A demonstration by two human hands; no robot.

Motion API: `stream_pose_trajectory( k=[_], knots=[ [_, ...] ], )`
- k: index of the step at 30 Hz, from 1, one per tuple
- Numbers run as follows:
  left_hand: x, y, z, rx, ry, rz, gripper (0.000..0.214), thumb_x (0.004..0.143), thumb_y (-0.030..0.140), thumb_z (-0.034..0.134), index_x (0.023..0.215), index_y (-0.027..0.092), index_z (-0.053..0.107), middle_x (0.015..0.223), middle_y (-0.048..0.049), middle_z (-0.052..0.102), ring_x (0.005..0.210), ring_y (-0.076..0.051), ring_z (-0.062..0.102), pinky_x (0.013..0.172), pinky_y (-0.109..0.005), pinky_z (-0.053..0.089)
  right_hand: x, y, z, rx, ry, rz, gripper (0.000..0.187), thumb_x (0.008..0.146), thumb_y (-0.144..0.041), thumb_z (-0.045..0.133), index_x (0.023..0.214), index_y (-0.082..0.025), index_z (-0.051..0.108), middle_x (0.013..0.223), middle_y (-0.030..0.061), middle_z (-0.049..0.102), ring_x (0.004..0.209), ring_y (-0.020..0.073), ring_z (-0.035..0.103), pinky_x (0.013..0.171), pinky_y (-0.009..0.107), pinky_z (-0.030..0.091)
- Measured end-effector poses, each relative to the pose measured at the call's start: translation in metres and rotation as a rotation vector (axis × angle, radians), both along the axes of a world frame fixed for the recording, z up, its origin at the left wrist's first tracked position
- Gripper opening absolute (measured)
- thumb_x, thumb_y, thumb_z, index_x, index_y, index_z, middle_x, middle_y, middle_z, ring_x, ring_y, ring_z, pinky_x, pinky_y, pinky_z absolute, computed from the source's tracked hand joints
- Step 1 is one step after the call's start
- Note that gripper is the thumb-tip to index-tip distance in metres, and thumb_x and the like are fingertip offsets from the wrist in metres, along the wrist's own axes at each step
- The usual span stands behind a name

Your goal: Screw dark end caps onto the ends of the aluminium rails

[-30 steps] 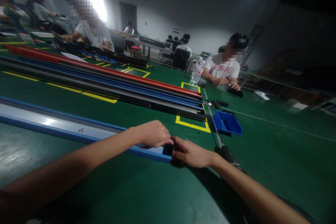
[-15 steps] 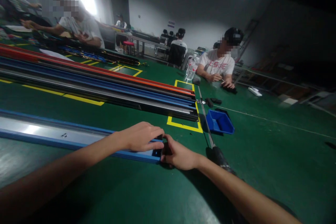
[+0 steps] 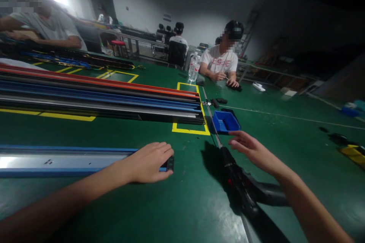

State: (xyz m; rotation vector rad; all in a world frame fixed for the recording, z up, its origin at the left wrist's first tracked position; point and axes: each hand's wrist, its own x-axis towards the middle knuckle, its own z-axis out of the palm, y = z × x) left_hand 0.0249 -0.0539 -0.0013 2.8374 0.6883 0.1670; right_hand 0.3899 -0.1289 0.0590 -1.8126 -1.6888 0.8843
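My left hand (image 3: 152,162) lies over the right end of a long metal profile (image 3: 71,160) with blue edges and a silvery face, its fingers and thumb gripping across it. A dark end cap (image 3: 170,163) shows at that end, just beyond my fingertips. My right hand (image 3: 247,148) is in the air with fingers stretched out and nothing in them, close to the front edge of a blue bin (image 3: 226,122). Below and left of that hand is a black power screwdriver (image 3: 241,186), its front end toward the bin.
Orange, blue and black profiles (image 3: 114,98) lie side by side behind, ending inside a yellow tape mark (image 3: 191,132). Water bottles (image 3: 194,69) stand near a person (image 3: 219,60) seated across the green table (image 3: 176,205). Yellow and black items (image 3: 353,153) lie far right.
My right hand has let go of the profile's end and moved right to the blue bin. My left hand stays on the profile. The view has turned right, showing more of the screwdriver.
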Motion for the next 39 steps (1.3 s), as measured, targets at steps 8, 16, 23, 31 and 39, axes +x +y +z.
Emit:
stream_pose_trajectory(
  k=[8, 16, 23, 31, 39],
  knots=[
    [-0.008, 0.000, 0.007, 0.021, 0.052, -0.043, 0.032, 0.091, 0.046, 0.060, 0.107, 0.019, 0.063, 0.100, -0.0085, 0.064, 0.091, -0.026, 0.063, 0.081, -0.040, 0.049, -0.029, -0.025, -0.070, 0.029, -0.478, -0.166, 0.099, 0.089, -0.070, 0.049, 0.158, -0.002, 0.027, 0.162, 0.0297, 0.032, 0.153, 0.0436, 0.025, 0.123, 0.059, 0.027],
    [-0.014, 0.004, 0.004, -0.075, 0.057, -0.050, 0.039, 0.091, 0.054, 0.059, 0.113, 0.022, 0.063, 0.105, -0.0070, 0.059, 0.094, -0.025, 0.060, 0.084, -0.040, 0.047, -0.034, -0.021, -0.072, 0.041, -0.374, -0.190, 0.086, 0.097, -0.059, 0.044, 0.163, -0.011, 0.018, 0.158, 0.0252, 0.042, 0.144, 0.0407, 0.045, 0.116, 0.061, 0.036],
    [-0.013, 0.006, 0.002, -0.165, 0.043, -0.038, 0.044, 0.090, 0.057, 0.061, 0.121, 0.025, 0.060, 0.108, -0.0059, 0.059, 0.097, -0.025, 0.060, 0.084, -0.039, 0.047, -0.039, -0.011, -0.067, 0.137, -0.117, -0.137, 0.078, 0.098, -0.061, 0.046, 0.160, -0.018, 0.025, 0.166, 0.0189, 0.031, 0.153, 0.0325, 0.031, 0.124, 0.054, 0.028],
    [-0.018, 0.005, -0.001, -0.158, 0.005, -0.020, 0.069, 0.083, 0.067, 0.065, 0.137, 0.025, 0.054, 0.124, -0.0092, 0.061, 0.112, -0.030, 0.061, 0.097, -0.044, 0.047, 0.020, -0.075, -0.041, 0.011, -0.241, -0.064, 0.054, 0.102, -0.056, 0.045, 0.143, -0.023, 0.054, 0.149, 0.0153, 0.056, 0.134, 0.0356, 0.056, 0.111, 0.057, 0.046],
    [0.003, 0.038, 0.022, -0.088, -0.044, -0.022, 0.049, 0.104, 0.056, 0.038, 0.130, 0.020, 0.059, 0.121, -0.0092, 0.067, 0.107, -0.023, 0.064, 0.089, -0.035, 0.048, 0.047, -0.109, -0.045, 0.067, -0.553, 0.267, 0.083, 0.075, -0.015, 0.060, 0.155, -0.024, 0.043, 0.149, 0.0133, 0.057, 0.133, 0.0359, 0.056, 0.109, 0.060, 0.047]
  ],
)
